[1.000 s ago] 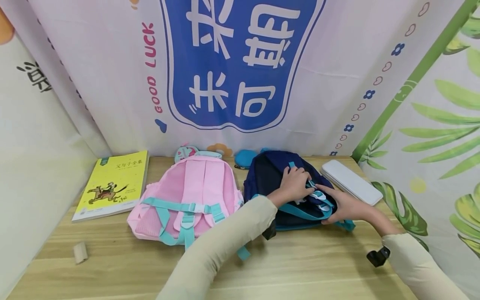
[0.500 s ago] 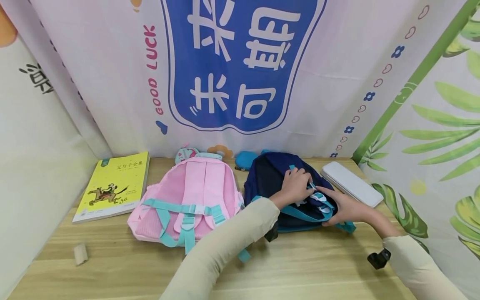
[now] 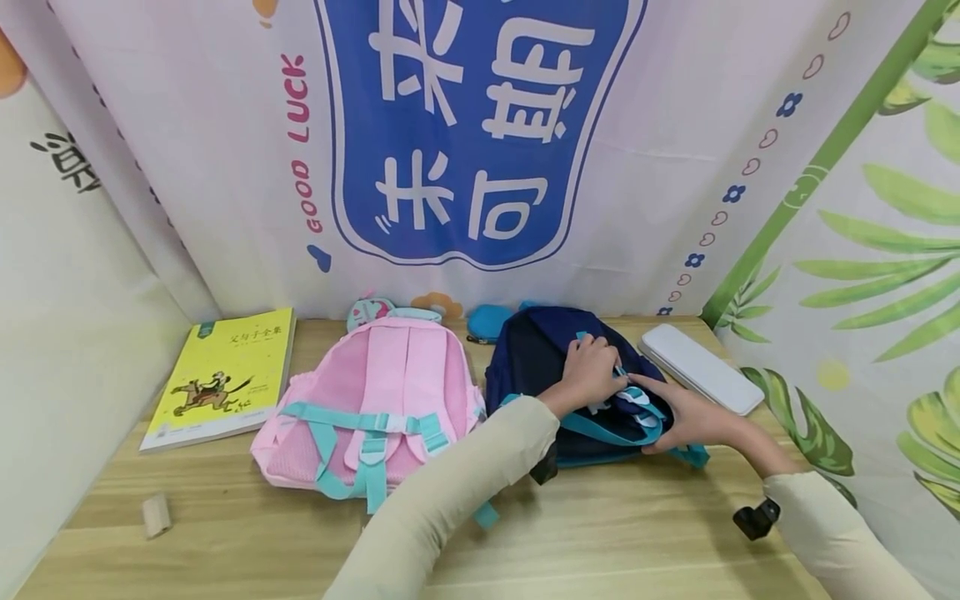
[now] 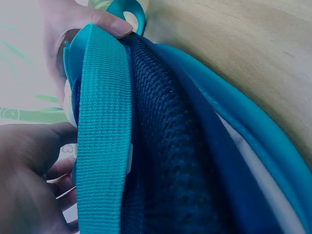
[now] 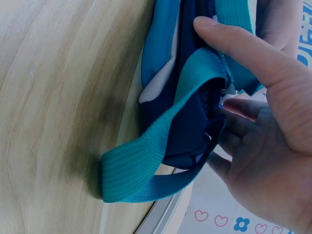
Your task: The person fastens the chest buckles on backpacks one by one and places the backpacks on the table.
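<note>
A navy backpack (image 3: pixel 536 350) with teal trim lies on the wooden table, straps facing up. My left hand (image 3: pixel 592 373) is over its middle, fingers curled at the bundled straps and white buckles (image 3: pixel 637 396). At the right side, my right hand (image 3: pixel 697 417) holds the strap bundle between thumb and fingers. The right wrist view shows its thumb (image 5: pixel 229 36) on the near side and its fingers behind. A loose teal webbing loop (image 5: pixel 131 168) hangs beside it. In the left wrist view a teal strap (image 4: pixel 105 122) partly hides the left fingertips.
A pink backpack (image 3: pixel 408 358) with teal straps lies just left of the navy one. A yellow book (image 3: pixel 225 367) is farther left, near a small beige block (image 3: pixel 156 515). The white case (image 3: pixel 701 367) is at right. Small pouches, one blue (image 3: pixel 489 322), sit along the back curtain.
Both hands stay at the navy backpack's straps with hardly any movement. The head view has shifted slightly; the objects on the table keep their places.
</note>
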The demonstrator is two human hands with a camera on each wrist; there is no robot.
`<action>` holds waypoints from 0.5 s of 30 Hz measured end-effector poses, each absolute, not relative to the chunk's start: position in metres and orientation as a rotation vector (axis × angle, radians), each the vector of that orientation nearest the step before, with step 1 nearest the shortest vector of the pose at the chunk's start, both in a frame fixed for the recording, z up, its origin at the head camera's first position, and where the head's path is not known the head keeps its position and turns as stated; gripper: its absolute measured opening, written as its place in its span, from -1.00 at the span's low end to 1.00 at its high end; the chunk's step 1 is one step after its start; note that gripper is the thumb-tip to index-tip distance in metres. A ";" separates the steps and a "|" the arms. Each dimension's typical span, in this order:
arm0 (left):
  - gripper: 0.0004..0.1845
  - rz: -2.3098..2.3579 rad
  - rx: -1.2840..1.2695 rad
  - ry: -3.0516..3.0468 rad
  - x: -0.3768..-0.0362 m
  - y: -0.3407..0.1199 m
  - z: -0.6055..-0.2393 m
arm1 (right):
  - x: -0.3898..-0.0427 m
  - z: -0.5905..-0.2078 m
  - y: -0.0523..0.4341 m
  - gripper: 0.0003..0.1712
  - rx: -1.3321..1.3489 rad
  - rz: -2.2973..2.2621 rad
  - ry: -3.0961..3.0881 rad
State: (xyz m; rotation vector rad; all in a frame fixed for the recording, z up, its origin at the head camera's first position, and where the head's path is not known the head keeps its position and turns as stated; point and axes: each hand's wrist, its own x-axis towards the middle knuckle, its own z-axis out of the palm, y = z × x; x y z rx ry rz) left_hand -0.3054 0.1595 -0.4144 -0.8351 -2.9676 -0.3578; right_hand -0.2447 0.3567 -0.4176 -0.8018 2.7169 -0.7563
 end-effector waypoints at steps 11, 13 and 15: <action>-0.70 -0.382 -0.869 -2.999 -0.303 0.145 -0.408 | -0.243 -0.415 0.355 0.23 -0.821 -0.736 2.708; -0.69 -0.398 -0.886 -2.995 -0.303 0.140 -0.406 | -0.242 -0.415 0.355 0.22 -0.812 -0.734 2.706; -0.69 -0.423 -0.911 -2.984 -0.302 0.134 -0.403 | -0.242 -0.415 0.356 0.21 -0.797 -0.737 2.702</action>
